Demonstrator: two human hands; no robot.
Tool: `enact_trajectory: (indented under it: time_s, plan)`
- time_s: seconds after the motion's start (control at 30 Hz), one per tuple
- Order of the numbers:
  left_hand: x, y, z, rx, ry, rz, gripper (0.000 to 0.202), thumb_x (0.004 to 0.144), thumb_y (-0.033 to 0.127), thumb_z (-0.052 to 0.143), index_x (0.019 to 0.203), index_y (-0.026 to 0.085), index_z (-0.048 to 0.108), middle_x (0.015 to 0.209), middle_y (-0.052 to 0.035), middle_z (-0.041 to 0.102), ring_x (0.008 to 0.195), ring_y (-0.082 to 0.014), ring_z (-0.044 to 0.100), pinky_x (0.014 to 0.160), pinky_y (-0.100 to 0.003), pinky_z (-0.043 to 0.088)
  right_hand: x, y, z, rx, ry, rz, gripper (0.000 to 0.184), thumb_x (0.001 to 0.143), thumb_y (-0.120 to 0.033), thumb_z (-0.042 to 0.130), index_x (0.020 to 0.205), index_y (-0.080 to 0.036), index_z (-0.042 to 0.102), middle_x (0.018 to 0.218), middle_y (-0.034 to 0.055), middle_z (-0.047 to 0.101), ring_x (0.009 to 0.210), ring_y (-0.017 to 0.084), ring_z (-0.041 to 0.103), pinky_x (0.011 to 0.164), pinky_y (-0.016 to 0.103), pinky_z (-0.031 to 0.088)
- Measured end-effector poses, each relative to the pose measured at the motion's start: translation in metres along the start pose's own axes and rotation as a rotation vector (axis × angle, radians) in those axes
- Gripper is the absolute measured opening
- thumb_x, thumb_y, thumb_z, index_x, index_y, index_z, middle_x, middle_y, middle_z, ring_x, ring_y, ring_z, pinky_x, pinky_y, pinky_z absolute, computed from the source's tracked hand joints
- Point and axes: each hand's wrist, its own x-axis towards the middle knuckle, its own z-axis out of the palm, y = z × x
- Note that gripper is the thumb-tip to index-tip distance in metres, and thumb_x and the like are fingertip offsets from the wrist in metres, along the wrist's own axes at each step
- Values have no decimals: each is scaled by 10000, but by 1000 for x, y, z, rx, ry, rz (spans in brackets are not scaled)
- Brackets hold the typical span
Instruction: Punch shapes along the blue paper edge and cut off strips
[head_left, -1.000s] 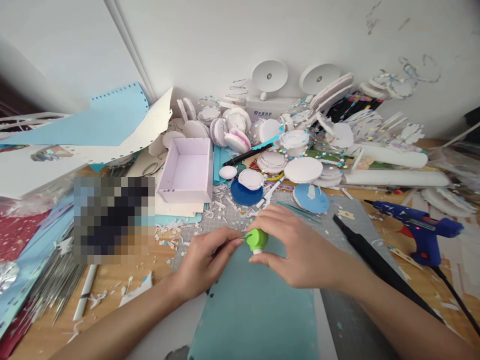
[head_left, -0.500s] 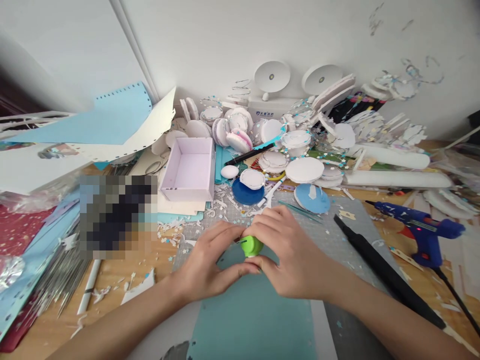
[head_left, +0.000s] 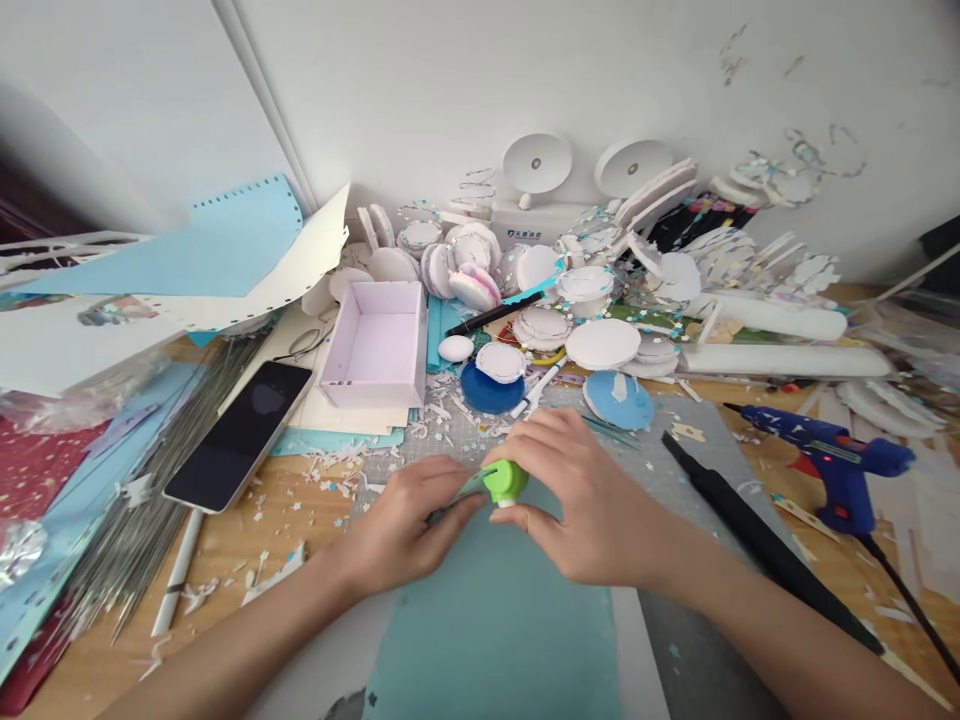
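Note:
My right hand (head_left: 577, 500) grips a small lime-green craft paper punch (head_left: 505, 480) with a white base, fingers over its top and thumb underneath. A thin bit of teal paper (head_left: 471, 487) runs from the punch's slot into my left hand (head_left: 409, 525), which pinches it between thumb and fingers. Whether this bit belongs to the large teal sheet (head_left: 502, 640) below cannot be made out. That sheet lies over white paper in front of me, with small punched holes near its lower left edge.
A grey cutting mat (head_left: 667, 610) lies underneath. To the right are a black-handled tool (head_left: 757, 540) and a blue glue gun (head_left: 832, 455) with its cord. A phone (head_left: 240, 435) and a pale lilac box (head_left: 382, 350) sit left; white foam discs (head_left: 604, 343) crowd the back.
My left hand has drawn slightly left and down from the punch, exposing the paper between them. My right thumb shows lower, with the punch's white base visible. The view has shifted a little.

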Motion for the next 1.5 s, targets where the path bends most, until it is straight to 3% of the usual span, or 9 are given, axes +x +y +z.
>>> enact_trajectory:
  time_s: [0.3, 0.43, 0.6, 0.8, 0.93, 1.2, 1.3, 1.4, 1.5]
  plan:
    - [-1, 1, 1, -97, 18, -82, 191, 934, 162, 473, 783, 149, 589, 683, -5, 524, 658, -124, 506, 612, -221, 396, 0, 5, -4, -6, -35, -2, 140, 808, -220, 651, 892, -155, 560, 870, 39, 590, 859, 216, 457, 758, 364, 296]
    - [1, 5, -2, -125, -13, -118, 110, 900, 175, 519, 941, 165, 621, 835, -31, 622, 782, -150, 583, 715, -253, 461, 0, 3, -3, -23, -20, -10, 108, 802, -202, 641, 855, -156, 559, 813, 27, 578, 813, 205, 449, 739, 363, 283]
    - [3, 12, -4, -65, -41, -149, 685, 629, 311, 812, 1223, 185, 495, 1184, -85, 596, 1068, -249, 571, 921, -349, 460, 0, 1, -1, -35, -25, -9, 90, 807, -205, 624, 848, -157, 560, 807, 24, 573, 804, 201, 449, 737, 365, 275]
    - [-3, 7, 1, -30, 74, -17, 427, 778, 313, 735, 1135, 184, 539, 1017, -67, 651, 922, -192, 605, 826, -295, 488, 1, -4, 8, -47, -33, -51, 69, 779, -161, 578, 846, -151, 563, 814, 40, 566, 825, 217, 446, 754, 381, 278]
    - [-6, 5, 5, 3, 103, 96, 429, 816, 258, 697, 1196, 164, 520, 995, -96, 659, 893, -205, 600, 794, -317, 491, 1, -6, 12, -71, -3, -69, 55, 774, -132, 522, 813, -153, 555, 765, 43, 538, 756, 205, 430, 758, 393, 281]
    - [-1, 4, 0, -36, 61, -72, 412, 798, 309, 711, 1163, 186, 564, 1076, -78, 674, 963, -209, 632, 839, -312, 506, 1, -3, 5, -51, 4, -37, 59, 835, -179, 548, 893, -167, 547, 818, 43, 573, 813, 212, 462, 804, 394, 283]
    - [-1, 4, -3, -15, 8, -109, 90, 892, 233, 574, 933, 181, 634, 853, -26, 682, 776, -161, 635, 700, -253, 502, 1, -1, -3, -41, -18, -27, 101, 839, -220, 588, 908, -157, 549, 848, 47, 581, 828, 215, 468, 789, 383, 288]
    - [0, 5, -6, -3, -1, -136, 224, 931, 212, 483, 740, 173, 595, 631, 20, 565, 577, -115, 537, 549, -212, 427, 2, 3, -8, -57, -54, -6, 117, 829, -226, 614, 899, -158, 550, 854, 44, 586, 824, 213, 464, 780, 376, 287]
    - [1, 6, -8, -10, -12, -168, 251, 928, 226, 484, 702, 166, 573, 593, 29, 514, 537, -104, 488, 503, -205, 383, 2, 5, -9, -67, -74, 5, 124, 809, -222, 637, 869, -161, 548, 847, 38, 588, 822, 211, 458, 775, 372, 283]
